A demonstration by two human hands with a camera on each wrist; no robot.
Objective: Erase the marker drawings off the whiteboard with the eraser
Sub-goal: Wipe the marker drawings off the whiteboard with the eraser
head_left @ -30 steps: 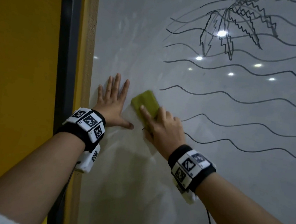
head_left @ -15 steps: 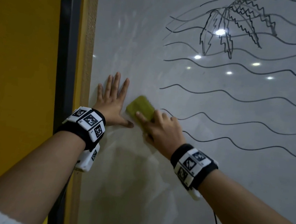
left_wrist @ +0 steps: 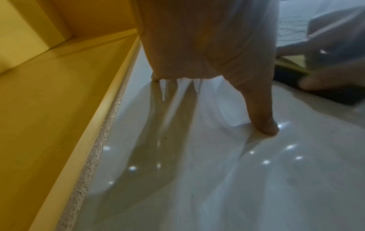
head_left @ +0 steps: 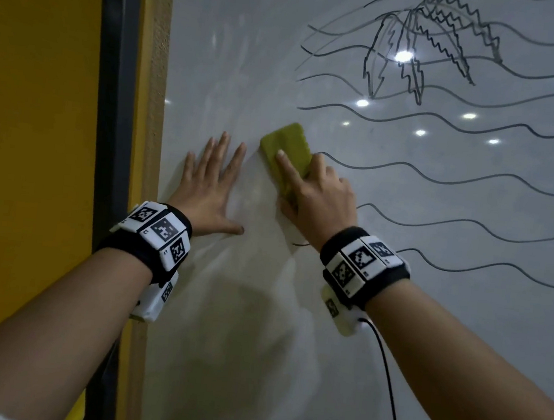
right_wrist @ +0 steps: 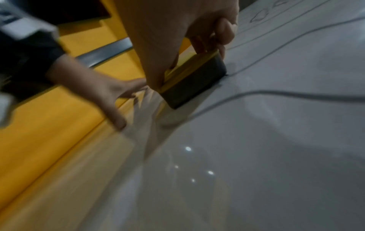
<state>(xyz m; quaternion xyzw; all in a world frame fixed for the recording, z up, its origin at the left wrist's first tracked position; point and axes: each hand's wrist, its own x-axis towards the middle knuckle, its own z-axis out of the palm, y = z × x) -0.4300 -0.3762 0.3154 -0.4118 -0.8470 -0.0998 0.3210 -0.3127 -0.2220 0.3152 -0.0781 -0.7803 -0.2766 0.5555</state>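
Observation:
A glossy whiteboard (head_left: pixel 395 307) fills the right side of the head view. Wavy black marker lines (head_left: pixel 443 179) and a spiky leaf drawing (head_left: pixel 422 54) cover its upper right. My right hand (head_left: pixel 318 193) grips a yellow-green eraser (head_left: pixel 287 146) and holds it flat against the board at the left end of a wavy line. The right wrist view shows the eraser's dark felt (right_wrist: pixel 194 82) on the surface, fingers curled over its yellow back. My left hand (head_left: pixel 212 182) lies flat with spread fingers on the board beside the eraser; its thumb (left_wrist: pixel 262 118) presses the surface.
A pale wooden frame edge (head_left: pixel 144 161) and a dark vertical strip (head_left: pixel 114 90) border the board on the left, with a yellow wall (head_left: pixel 29 115) beyond. A black cable (head_left: pixel 386 392) hangs from my right wristband. Ceiling lights glare on the board.
My right hand has slid the eraser upward and slightly right along the board. The left ends of the lower wavy lines are wiped away. The left hand stays planted.

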